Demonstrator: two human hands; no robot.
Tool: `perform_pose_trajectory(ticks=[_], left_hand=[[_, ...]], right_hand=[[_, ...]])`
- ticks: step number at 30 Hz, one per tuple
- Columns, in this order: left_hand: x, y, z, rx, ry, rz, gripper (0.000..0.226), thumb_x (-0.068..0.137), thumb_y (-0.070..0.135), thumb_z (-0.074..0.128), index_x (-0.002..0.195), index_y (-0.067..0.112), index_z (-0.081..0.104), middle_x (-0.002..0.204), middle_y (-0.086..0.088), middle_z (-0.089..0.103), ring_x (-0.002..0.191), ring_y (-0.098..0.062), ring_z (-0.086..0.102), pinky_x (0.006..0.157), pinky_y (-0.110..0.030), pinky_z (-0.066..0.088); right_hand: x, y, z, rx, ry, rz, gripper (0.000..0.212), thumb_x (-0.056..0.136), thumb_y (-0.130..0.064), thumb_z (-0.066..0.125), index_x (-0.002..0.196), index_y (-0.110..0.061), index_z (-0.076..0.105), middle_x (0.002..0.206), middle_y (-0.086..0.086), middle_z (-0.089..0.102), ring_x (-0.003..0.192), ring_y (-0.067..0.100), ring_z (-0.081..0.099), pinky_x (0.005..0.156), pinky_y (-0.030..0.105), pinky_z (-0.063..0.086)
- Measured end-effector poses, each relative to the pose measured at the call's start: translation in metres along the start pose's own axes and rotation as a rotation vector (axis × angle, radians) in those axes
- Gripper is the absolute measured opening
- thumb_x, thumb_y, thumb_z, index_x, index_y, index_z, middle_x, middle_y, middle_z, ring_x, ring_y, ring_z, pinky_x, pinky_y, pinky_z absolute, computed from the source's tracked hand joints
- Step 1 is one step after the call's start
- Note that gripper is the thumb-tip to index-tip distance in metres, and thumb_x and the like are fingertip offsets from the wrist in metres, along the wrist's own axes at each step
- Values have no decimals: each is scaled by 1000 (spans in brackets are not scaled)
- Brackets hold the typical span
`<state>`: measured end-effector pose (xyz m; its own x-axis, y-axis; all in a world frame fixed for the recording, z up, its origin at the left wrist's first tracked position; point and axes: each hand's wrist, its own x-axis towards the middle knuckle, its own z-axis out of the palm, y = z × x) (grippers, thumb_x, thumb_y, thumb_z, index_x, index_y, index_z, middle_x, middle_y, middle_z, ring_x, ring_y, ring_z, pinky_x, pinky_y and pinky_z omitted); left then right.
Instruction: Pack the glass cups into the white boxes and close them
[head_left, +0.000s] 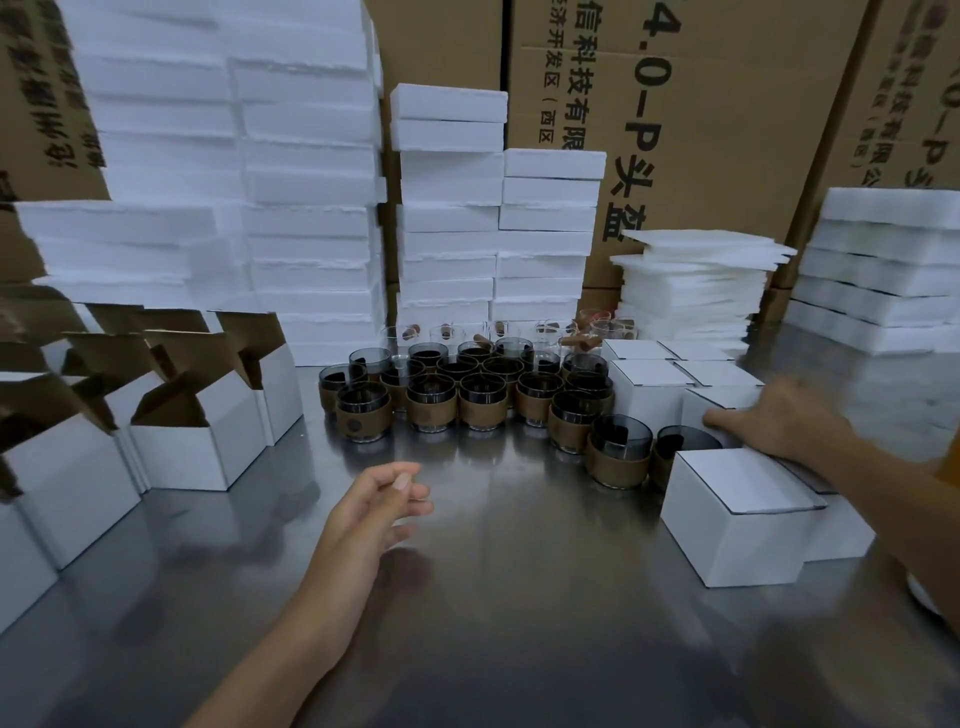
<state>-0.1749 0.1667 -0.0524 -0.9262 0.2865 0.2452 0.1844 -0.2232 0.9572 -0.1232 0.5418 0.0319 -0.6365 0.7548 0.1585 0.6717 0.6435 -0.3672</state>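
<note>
Several dark glass cups (470, 397) with brown sleeves stand in a cluster at the middle of the steel table (493, 597). Closed white boxes (737, 519) are grouped at the right. Open white boxes (202, 447) with raised flaps stand at the left. My right hand (774, 418) lies on a closed box (724, 402) in the right group, fingers wrapped over its top and side. My left hand (384, 501) hovers above the table in front of the cups, fingers loosely curled, holding nothing.
Stacks of white foam blocks (291, 208) and foam sheets (696, 280) line the back of the table. Big brown cartons (727, 130) stand behind them. Clear glass cups (447, 332) sit behind the dark ones. More foam is piled at the far right (883, 270).
</note>
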Motion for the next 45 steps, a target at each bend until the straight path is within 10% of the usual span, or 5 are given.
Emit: perform_pose_trajectory(ticks=[14,18,24,31,45], left_hand=[[2,-1,-1,5,-3,-2,35,75,41,52,99,18,65,86,5,70,87,-14,67,84,-34,47],[1,1,-1,14,-4,-5,32,78,38,52,99,18,65,85,5,70,86,-14,67,81,-32,47],[-2,6,-1,28,41,-28,16,93,20,51,100,17,64,86,2,68,87,-19,65,78,-31,48],[-16,14,-6,78,93,-18,13,92,11,55,97,17,64,84,-1,66,77,-11,64,76,-31,48],[-9,18,-31,385,266,95,20,92,7,54,86,26,58,85,6,59,80,-6,55,62,-1,39]], right_hand=[[-7,-27,-15,-80,13,-101,48,86,-45,60,87,2,61,104,19,62,89,31,57,76,33,47],[-49,-62,-39,247,220,-487,53,89,-30,61,135,-9,42,140,9,43,126,23,43,101,34,37],[-151,-106,-34,685,-78,-858,13,88,-16,62,95,-27,62,92,-13,65,86,-4,59,75,2,41],[-214,-111,72,901,-327,-651,20,88,-4,60,82,-22,65,83,-7,66,76,1,58,73,16,46],[-205,-98,92,751,-30,-629,29,83,-2,66,69,-27,61,66,-7,65,69,1,57,57,14,39]])
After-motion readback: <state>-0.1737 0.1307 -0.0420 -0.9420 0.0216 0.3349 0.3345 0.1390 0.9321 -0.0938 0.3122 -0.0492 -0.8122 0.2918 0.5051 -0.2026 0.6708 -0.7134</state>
